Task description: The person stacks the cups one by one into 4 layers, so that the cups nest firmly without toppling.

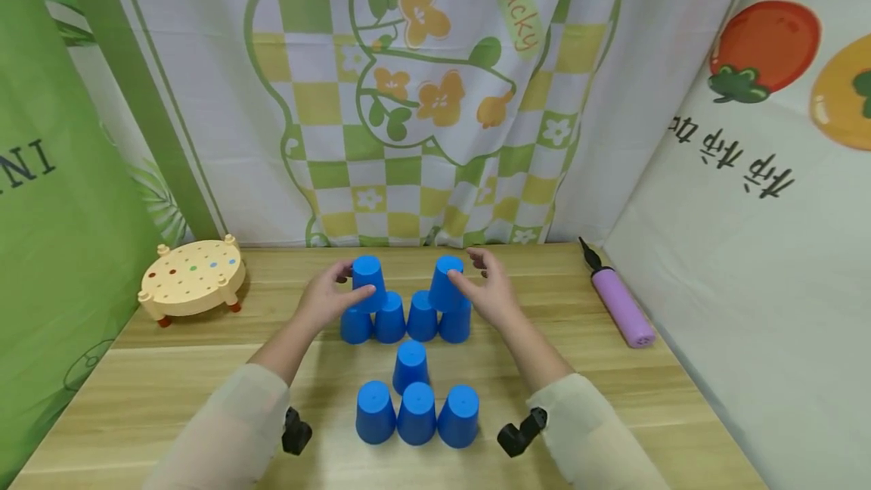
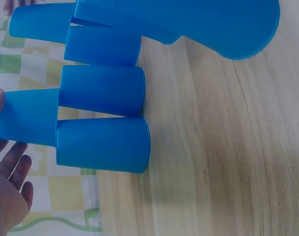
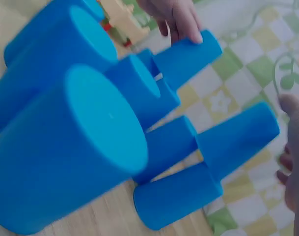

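Your two forearms carry matching garment sleeves, the left sleeve (image 1: 224, 429) and the right sleeve (image 1: 599, 429). Note the pale cream, near-white fabric, plain in finish, with a slightly sheer look and soft creases. Each sleeve ends in a plain cuff on your forearm, above the wrist; below it, your left hand (image 1: 329, 298) and right hand (image 1: 493, 290) are bare. Beside each cuff you have a small black unit: the left unit (image 1: 296, 432) is compact and blocky; the right unit (image 1: 522, 432) shows two angular sections joined at an angle.
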Demonstrator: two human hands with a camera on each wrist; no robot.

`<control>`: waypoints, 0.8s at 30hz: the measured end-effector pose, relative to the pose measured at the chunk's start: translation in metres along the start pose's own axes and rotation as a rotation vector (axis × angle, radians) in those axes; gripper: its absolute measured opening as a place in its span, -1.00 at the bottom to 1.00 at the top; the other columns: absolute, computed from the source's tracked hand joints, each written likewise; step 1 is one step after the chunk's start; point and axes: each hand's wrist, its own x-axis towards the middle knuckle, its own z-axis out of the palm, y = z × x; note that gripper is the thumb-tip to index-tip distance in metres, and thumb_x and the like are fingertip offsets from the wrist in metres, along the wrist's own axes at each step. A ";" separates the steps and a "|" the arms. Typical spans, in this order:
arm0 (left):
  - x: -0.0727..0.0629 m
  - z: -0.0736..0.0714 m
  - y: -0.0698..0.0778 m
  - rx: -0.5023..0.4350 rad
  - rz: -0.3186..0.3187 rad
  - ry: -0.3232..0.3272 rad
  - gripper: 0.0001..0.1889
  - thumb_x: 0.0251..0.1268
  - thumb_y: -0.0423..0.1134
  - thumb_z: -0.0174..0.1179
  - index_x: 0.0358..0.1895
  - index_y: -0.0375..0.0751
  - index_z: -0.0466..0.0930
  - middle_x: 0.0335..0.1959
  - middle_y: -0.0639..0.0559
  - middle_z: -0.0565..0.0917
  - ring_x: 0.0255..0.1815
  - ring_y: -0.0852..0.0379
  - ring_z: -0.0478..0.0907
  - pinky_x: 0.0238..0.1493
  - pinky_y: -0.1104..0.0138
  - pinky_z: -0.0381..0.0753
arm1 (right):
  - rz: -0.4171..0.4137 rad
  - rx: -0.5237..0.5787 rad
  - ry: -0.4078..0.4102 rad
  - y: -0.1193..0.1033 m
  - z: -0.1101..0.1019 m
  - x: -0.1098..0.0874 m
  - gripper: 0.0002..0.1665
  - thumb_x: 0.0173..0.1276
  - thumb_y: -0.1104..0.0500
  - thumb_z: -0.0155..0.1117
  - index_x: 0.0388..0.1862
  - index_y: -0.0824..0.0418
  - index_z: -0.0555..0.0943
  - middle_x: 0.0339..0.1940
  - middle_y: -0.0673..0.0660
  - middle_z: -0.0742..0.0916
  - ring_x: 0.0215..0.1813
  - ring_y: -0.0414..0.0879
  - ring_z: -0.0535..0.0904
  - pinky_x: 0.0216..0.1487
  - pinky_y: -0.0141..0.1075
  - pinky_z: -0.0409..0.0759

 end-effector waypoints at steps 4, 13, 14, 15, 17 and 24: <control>0.000 -0.001 -0.003 0.003 0.011 -0.017 -0.23 0.26 0.10 0.29 0.43 -0.20 0.27 0.33 -0.23 0.47 0.37 -0.24 0.33 0.30 -0.14 0.42 | -0.180 -0.030 0.040 -0.014 0.002 -0.015 -0.56 0.36 0.08 0.31 0.11 0.29 0.56 0.02 0.24 0.67 0.01 0.07 0.57 0.05 -0.08 0.60; -0.001 0.000 -0.007 0.000 0.045 -0.017 -0.28 0.27 0.04 0.30 0.41 -0.25 0.31 0.30 -0.26 0.50 0.35 -0.27 0.36 0.29 -0.14 0.43 | -0.134 -0.306 -0.588 -0.015 0.029 -0.038 -0.40 0.33 -0.06 0.34 0.29 0.11 0.51 0.23 0.10 0.64 0.25 0.01 0.55 0.25 -0.04 0.56; -0.002 0.000 -0.008 -0.002 0.046 -0.018 -0.27 0.28 0.04 0.29 0.41 -0.24 0.30 0.31 -0.26 0.49 0.36 -0.28 0.35 0.30 -0.15 0.42 | -0.118 -0.322 -0.622 -0.012 0.032 -0.038 -0.36 0.32 -0.08 0.35 0.32 0.10 0.49 0.27 0.09 0.62 0.28 0.02 0.54 0.27 -0.03 0.54; -0.003 -0.001 -0.009 -0.003 0.046 -0.019 -0.27 0.28 0.04 0.29 0.42 -0.24 0.29 0.32 -0.27 0.48 0.37 -0.29 0.34 0.31 -0.16 0.41 | -0.105 -0.330 -0.646 -0.010 0.035 -0.039 -0.32 0.31 -0.10 0.36 0.34 0.11 0.47 0.29 0.09 0.61 0.30 0.03 0.52 0.29 -0.01 0.53; -0.007 -0.001 -0.012 -0.014 0.047 -0.011 -0.27 0.29 0.04 0.28 0.43 -0.23 0.28 0.36 -0.28 0.44 0.41 -0.30 0.29 0.34 -0.17 0.37 | -0.087 -0.333 -0.670 -0.007 0.038 -0.040 -0.29 0.29 -0.12 0.37 0.36 0.10 0.45 0.31 0.08 0.60 0.33 0.03 0.51 0.31 0.00 0.50; -0.052 0.005 -0.020 -0.051 0.138 0.154 -0.40 0.28 -0.09 0.32 0.33 -0.23 0.41 0.35 -0.23 0.43 0.36 -0.22 0.34 0.32 -0.17 0.39 | -0.124 -0.342 -0.700 -0.005 0.040 -0.042 -0.33 0.28 -0.07 0.39 0.32 0.11 0.49 0.24 0.06 0.63 0.24 -0.02 0.55 0.23 -0.05 0.57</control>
